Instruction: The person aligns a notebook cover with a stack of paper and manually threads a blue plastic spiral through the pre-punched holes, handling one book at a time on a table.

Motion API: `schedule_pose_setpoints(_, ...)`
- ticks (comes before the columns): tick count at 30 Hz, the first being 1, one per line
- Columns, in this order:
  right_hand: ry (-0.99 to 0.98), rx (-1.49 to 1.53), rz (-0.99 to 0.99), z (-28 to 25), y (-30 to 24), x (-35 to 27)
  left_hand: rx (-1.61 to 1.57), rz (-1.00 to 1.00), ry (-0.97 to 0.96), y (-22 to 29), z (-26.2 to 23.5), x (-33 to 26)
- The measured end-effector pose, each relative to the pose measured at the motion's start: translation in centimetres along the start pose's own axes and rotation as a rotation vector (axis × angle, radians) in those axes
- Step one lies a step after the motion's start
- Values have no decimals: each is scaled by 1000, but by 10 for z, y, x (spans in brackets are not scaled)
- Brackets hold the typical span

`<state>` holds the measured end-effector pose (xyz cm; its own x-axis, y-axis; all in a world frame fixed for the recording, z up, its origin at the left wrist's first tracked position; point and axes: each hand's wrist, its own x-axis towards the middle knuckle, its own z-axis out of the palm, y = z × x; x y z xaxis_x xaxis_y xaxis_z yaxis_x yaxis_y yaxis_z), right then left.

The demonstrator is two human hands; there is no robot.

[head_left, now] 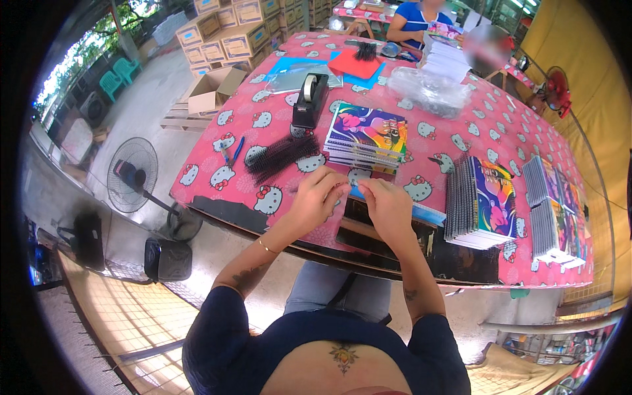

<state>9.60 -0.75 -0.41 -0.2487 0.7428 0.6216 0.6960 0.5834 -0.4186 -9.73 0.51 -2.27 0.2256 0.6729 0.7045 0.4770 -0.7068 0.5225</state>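
Observation:
My left hand (321, 201) and my right hand (390, 207) are close together over the front edge of the table, fingers pinched. Between them shows a bit of a blue, thin-edged thing, and a blue strip (428, 214) sticks out to the right of my right hand; my fingers hide most of what they grip. Just beyond my hands lies a stack of colourful spiral notebooks (367, 131). Beside my left hand is a heap of black binding coils (282, 158). To the right of my right hand stands a row of coil-bound notebooks (484, 201).
A black tape dispenser (310, 101), blue-handled pliers (235, 151), clear plastic wrap (431, 89) and a red sheet (355, 64) with more coils lie on the pink patterned table. More notebooks (556, 217) are stacked at right. A co-worker (411, 25) sits beyond; a fan (133, 172) stands left.

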Motion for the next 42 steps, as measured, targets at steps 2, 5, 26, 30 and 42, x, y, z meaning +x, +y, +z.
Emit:
schedule_pose_setpoints(2,6,-7,-6,1,1,0,-9,4,24,1,2,-1)
schedule_pose_setpoints(5,-26,-18,23,-2,-1,1,-1,-96,-58,0,4,-1)
schedule_pose_setpoints(26,-210,-67,75,-44,6,0,192,233,-304,-8,-4,39)
schedule_pose_setpoints(30,-222,-77,60,-43,4,1,168,72,-401,-13,-2,38)
schedule_pose_setpoints(42,-187,-119,10,-36,13,-2,530,44,-188,13,41,-42)
